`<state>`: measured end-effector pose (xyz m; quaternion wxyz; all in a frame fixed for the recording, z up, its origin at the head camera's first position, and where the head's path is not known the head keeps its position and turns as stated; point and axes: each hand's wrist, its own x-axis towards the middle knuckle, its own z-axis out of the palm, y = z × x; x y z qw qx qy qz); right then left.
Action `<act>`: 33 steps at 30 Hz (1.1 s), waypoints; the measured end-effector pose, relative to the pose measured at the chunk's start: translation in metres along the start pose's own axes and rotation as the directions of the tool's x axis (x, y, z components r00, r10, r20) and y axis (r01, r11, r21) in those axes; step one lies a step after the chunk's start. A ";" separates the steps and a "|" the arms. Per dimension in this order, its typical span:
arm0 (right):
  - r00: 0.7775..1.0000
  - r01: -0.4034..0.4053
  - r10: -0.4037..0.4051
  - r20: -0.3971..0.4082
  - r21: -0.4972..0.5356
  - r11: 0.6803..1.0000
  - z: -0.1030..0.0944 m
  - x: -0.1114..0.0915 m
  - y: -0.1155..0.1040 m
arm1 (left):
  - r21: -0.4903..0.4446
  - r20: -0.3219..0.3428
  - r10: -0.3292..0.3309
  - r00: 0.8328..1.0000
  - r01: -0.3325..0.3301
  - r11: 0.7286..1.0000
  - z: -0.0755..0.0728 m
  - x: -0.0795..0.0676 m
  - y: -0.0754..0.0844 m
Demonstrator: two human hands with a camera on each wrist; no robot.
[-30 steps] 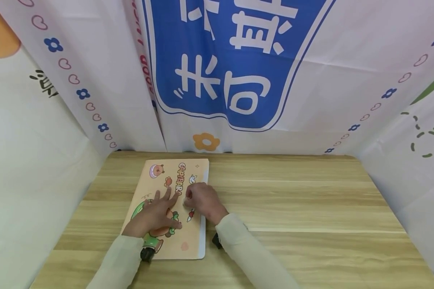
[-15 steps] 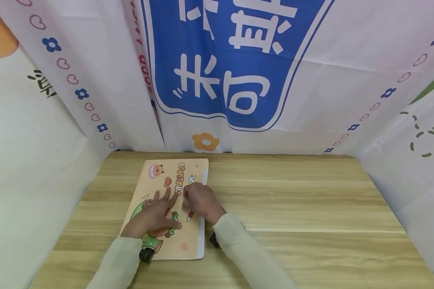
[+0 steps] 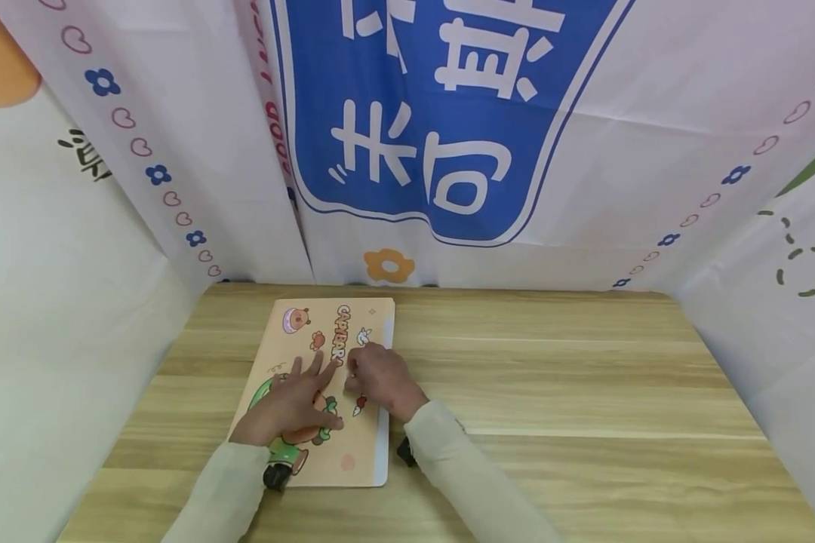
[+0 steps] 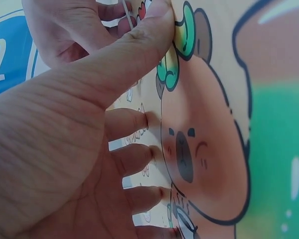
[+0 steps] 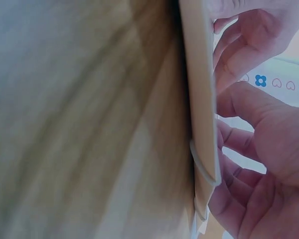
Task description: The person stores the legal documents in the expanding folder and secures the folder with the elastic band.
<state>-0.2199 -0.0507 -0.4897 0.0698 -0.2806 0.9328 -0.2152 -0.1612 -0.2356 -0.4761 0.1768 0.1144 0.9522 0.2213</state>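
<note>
A peach-coloured folder (image 3: 326, 471) with capybara cartoons lies on the table, left of centre. My left hand (image 3: 287, 405) rests on its cover with the fingers spread; in the left wrist view the thumb and fingertips touch the printed surface. Close beside it, my right hand (image 3: 383, 381) is over the folder's right part with its fingers curled in. The left wrist view shows a thin pale cord (image 4: 126, 9) pinched in the right fingers, partly hidden behind the left thumb. In the right wrist view, a pale cord (image 5: 202, 167) passes round the folder's edge.
The wood-grain table (image 3: 550, 377) extends to the right of the folder. Behind it hangs a white printed cloth (image 3: 584, 226) with a large blue panel, and cloth walls stand at both sides.
Both hands keep nearly the same place on the folder. The right fingers shift only slightly, and the whole view sways a little.
</note>
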 end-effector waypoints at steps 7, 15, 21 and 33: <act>1.000 -0.006 0.006 0.006 0.042 0.999 -0.002 -0.002 0.003 | 0.031 0.013 -0.015 1.000 0.014 0.999 -0.002 0.004 0.003; 1.000 0.000 -0.002 0.029 0.062 0.998 -0.003 -0.007 0.008 | 0.062 0.016 -0.017 1.000 0.016 0.998 -0.004 0.005 0.008; 0.999 0.030 -0.032 0.035 0.056 0.998 -0.005 -0.011 0.012 | 0.149 0.010 0.013 1.000 -0.014 0.989 -0.006 0.007 0.010; 0.987 0.131 -0.145 0.073 0.173 0.976 -0.042 -0.052 0.035 | 0.178 -0.070 0.262 0.963 -0.246 0.953 -0.008 0.009 0.013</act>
